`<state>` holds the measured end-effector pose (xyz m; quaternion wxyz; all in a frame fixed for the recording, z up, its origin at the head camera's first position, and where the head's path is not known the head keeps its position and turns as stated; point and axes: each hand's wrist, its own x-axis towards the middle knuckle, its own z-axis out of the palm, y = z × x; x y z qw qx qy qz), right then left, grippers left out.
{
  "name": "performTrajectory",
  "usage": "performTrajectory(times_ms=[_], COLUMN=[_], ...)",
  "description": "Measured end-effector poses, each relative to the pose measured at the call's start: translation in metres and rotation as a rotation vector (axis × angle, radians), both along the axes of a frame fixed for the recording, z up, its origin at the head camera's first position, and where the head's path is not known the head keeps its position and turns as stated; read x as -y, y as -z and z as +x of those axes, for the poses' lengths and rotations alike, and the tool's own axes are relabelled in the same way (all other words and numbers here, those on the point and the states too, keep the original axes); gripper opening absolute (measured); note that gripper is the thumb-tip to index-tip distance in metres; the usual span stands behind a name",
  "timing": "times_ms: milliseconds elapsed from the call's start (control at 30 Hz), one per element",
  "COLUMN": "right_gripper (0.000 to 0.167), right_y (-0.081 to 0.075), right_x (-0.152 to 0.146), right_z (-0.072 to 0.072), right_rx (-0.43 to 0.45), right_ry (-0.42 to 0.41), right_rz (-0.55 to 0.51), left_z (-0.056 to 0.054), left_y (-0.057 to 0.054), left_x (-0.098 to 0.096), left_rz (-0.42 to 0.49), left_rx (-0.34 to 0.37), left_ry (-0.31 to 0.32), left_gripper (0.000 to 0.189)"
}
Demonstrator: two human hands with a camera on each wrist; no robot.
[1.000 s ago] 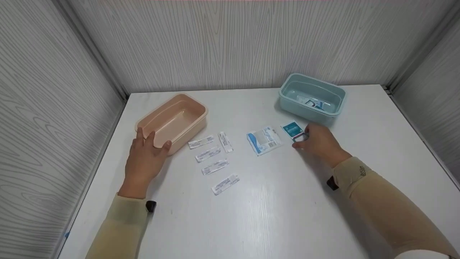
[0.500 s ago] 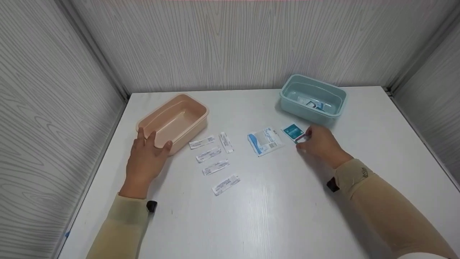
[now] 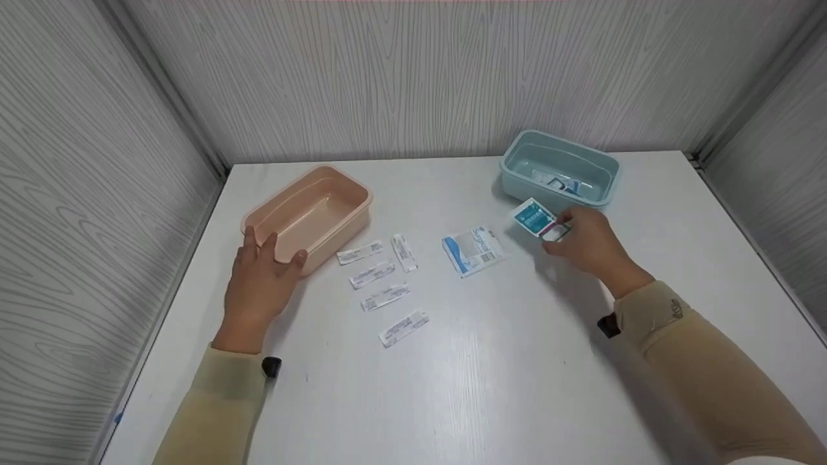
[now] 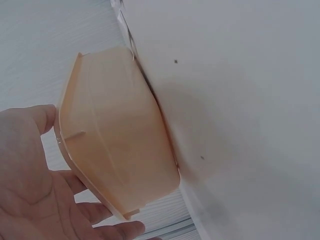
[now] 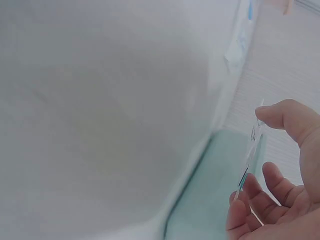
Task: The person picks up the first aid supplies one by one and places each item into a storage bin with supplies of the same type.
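My left hand (image 3: 261, 284) rests on the near end of a peach plastic bin (image 3: 354, 227), its fingers spread along the rim. In the left wrist view the thumb touches the rim of the peach bin (image 4: 115, 130). My right hand (image 3: 591, 242) pinches a flat teal-and-white packet (image 3: 535, 217) by its edge, raised off the table in front of a light-blue bin (image 3: 549, 199). In the right wrist view the packet (image 5: 251, 147) appears edge-on between thumb and fingers. Some small packets (image 3: 562, 185) lie inside the light-blue bin.
A white-and-blue "Surgical" packet (image 3: 473, 250) lies at mid-table. Several narrow white paper sachets (image 3: 386, 297) lie between it and the peach bin. Grey wood-grain panels (image 3: 413, 77) enclose the white table (image 3: 465, 387) at the back and sides.
My right hand has lifted the teal-and-white packet off the table and moved slightly right and toward the light-blue bin. The left hand stays at the peach bin.
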<state>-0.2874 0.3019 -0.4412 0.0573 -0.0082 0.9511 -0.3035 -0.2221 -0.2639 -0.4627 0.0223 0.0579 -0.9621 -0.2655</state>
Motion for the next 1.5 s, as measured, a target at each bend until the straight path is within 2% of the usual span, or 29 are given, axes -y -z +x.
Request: performTrajectory(times_ms=[300,467,567,767,1033,1133,1333,1500], right_gripper=[0.060,0.066,0.070,0.069,0.071,0.079,0.105,0.108], right_y=[-0.028,-0.042,-0.046,-0.043,-0.037,-0.035,-0.029,-0.023], right_x=[-0.021,-0.039,-0.047,-0.056,-0.061,-0.062,-0.064,-0.061], right_z=[-0.012,-0.027,-0.036,-0.048,-0.052,-0.053,-0.053,-0.051], right_rx=[-0.050,-0.078,-0.076,-0.082,-0.099,-0.093,-0.084,-0.107], right_ry=[0.034,0.091,0.126,0.162,0.179,0.187,0.159,0.139], right_rz=[-0.009,-0.011,-0.019,-0.016,-0.007,-0.018,-0.030,-0.057], left_z=[0.000,0.001,0.004,0.012,0.024,0.025,0.025,0.024], left_y=[0.001,0.001,0.000,0.001,0.003,0.002,0.001,0.004], left_x=[0.001,0.001,0.001,0.002,-0.002,-0.002,-0.002,0.001], left_rz=[0.011,0.022,0.024,0.022,0.025,0.025,0.033,0.034], left_rx=[0.011,-0.001,-0.002,-0.001,0.004,0.012,0.019,0.016], left_ry=[0.003,0.004,-0.001,-0.001,0.003,0.004,0.003,0.003], left_gripper=[0.098,0.097,0.096,0.096,0.095,0.094,0.094,0.095])
